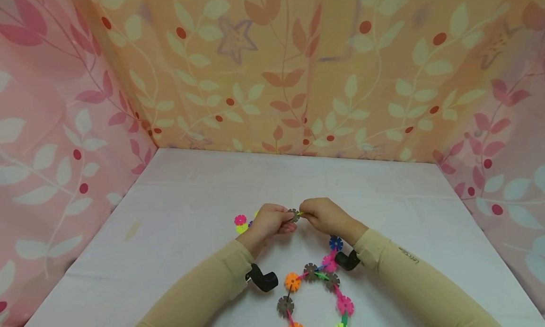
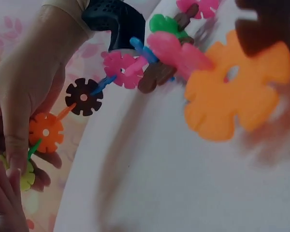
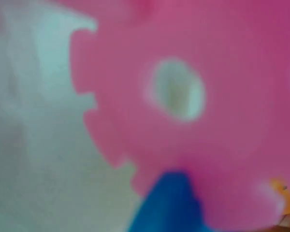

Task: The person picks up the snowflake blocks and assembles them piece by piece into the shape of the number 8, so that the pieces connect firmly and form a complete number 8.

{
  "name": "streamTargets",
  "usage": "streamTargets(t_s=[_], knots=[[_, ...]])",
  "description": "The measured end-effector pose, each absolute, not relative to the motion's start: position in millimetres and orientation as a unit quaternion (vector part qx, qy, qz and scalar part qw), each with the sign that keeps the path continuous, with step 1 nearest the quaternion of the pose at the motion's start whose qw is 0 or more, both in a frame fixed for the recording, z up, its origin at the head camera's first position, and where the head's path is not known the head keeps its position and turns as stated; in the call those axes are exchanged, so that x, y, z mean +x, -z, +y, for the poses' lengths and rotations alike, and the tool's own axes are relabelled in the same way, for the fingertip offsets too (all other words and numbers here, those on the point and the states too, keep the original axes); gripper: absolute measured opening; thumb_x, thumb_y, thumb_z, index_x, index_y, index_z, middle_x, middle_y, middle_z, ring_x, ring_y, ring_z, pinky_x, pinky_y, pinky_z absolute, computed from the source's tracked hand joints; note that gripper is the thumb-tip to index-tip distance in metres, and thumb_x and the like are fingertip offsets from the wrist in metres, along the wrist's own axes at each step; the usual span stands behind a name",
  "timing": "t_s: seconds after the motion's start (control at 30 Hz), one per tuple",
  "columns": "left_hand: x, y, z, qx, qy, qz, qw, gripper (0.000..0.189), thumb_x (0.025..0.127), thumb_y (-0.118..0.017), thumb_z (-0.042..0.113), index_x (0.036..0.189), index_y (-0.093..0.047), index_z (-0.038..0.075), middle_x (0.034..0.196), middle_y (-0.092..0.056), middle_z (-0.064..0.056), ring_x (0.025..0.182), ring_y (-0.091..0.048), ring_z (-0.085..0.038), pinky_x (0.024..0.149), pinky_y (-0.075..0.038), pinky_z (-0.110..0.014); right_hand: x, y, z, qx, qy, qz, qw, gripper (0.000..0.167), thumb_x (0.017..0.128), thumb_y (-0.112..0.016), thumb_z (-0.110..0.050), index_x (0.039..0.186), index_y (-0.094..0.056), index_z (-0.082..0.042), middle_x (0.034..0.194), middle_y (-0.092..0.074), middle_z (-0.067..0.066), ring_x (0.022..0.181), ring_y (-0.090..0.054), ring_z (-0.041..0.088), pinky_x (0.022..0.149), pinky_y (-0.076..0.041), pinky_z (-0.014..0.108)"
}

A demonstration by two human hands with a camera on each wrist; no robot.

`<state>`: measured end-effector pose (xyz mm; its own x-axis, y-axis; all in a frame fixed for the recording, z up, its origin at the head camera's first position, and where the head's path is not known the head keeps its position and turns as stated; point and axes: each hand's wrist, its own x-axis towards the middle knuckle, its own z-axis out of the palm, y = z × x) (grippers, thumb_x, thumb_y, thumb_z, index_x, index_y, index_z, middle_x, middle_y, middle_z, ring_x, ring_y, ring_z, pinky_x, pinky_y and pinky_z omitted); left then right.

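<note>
The left hand (image 1: 272,220)'s grip is pinching a brown disc (image 1: 295,216); just right of that disc, the right hand (image 1: 327,215)'s grip is pinching a yellow disc (image 2: 27,181).

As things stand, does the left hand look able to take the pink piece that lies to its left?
Probably not at once: the left hand pinches a gray piece. Otherwise the way looks free: the pink piece lies close by, with nothing seen covering it.

The left hand (image 1: 272,221) pinches a gray notched disc (image 1: 295,216) just beside a yellow disc (image 1: 300,214) gripped by the right hand (image 1: 329,216); a multicolored disc chain (image 1: 312,273) curves nearer.
</note>
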<state>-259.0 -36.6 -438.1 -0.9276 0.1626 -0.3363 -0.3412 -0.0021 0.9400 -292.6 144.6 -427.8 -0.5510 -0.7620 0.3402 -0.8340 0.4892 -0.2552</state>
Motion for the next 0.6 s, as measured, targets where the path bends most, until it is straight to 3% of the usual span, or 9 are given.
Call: streamTargets(t_s=[0.3, 0.5, 0.6], knots=[[-255.6, 442.0, -29.9, -0.088, -0.735, 0.654, 0.155, 0.012, 0.088, -0.057, 0.004, 0.079, -0.061, -0.003, 0.065, -0.065, -0.009, 0.054, -0.063, -0.012, 0.054, -0.052, -0.024, -292.8, 428.4, 143.5, 0.456, -0.209, -0.860, 0.094, 0.010, 0.083, -0.064, -0.008, 0.076, -0.061, -0.012, 0.071, -0.055, -0.007, 0.062, -0.046, 0.006, 0.059, -0.043, 0.023], [-254.8, 442.9, -35.2, -0.073, -0.721, 0.665, 0.180, 0.014, 0.089, -0.057, 0.009, 0.078, -0.061, -0.001, 0.069, -0.067, -0.011, 0.057, -0.064, -0.013, 0.058, -0.053, -0.025, -294.9, 420.7, 143.6, 0.468, -0.220, -0.856, 0.027, 0.006, 0.084, -0.063, -0.008, 0.079, -0.062, -0.010, 0.075, -0.056, -0.009, 0.066, -0.048, 0.006, 0.063, -0.045, 0.024], [-255.2, 443.0, -38.5, -0.050, -0.709, 0.675, 0.197, 0.015, 0.089, -0.057, 0.009, 0.077, -0.059, 0.000, 0.073, -0.067, -0.012, 0.059, -0.065, -0.015, 0.061, -0.054, -0.028, -297.5, 417.2, 144.5, 0.473, -0.219, -0.853, -0.018, 0.005, 0.083, -0.065, -0.009, 0.085, -0.063, -0.012, 0.082, -0.058, -0.008, 0.074, -0.053, 0.007, 0.071, -0.047, 0.027]])
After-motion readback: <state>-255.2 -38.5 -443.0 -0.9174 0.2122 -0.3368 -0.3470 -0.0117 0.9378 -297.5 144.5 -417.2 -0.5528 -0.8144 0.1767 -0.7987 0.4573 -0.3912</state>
